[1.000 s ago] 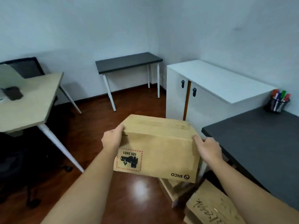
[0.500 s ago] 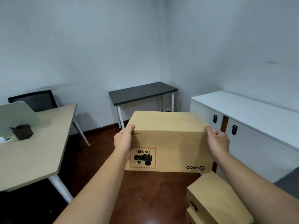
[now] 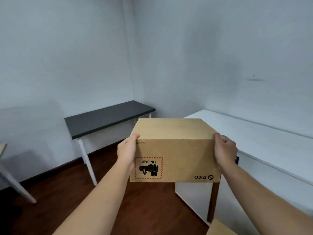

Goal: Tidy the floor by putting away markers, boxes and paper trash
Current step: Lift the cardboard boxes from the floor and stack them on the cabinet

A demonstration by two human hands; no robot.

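The head camera shows two cardboard boxes, two hands, two tables and one white cabinet. The main box (image 3: 176, 150) is held up in the air in front of the person, above the dark wooden floor (image 3: 118, 200) and in front of the near end of the cabinet (image 3: 264, 145). The left hand (image 3: 127, 151) presses flat against the box's left side, thumb hooked over the top front corner, the other fingers hidden behind the cardboard. The right hand (image 3: 225, 150) clasps the right side, fingers curled round the top right corner. Both hands are closed on the box, one at each end. The box is plain brown cardboard, closed on top, with clean edges and no visible dents. It is upside down: on the face turned to the camera a red-hatched label reading "UN 3481", with a black battery picture, sits inverted at the lower left, the word "PICO" with a round logo is inverted at the lower right, and a line of small print runs upside down near the top left. The second box (image 3: 218, 228) shows only as a brown corner at the bottom edge. A table with a dark top and white legs (image 3: 108, 117) stands against the far wall, well apart from the held box. Of the other table (image 3: 3, 148), only a pale wooden edge and a white leg show at the far left.
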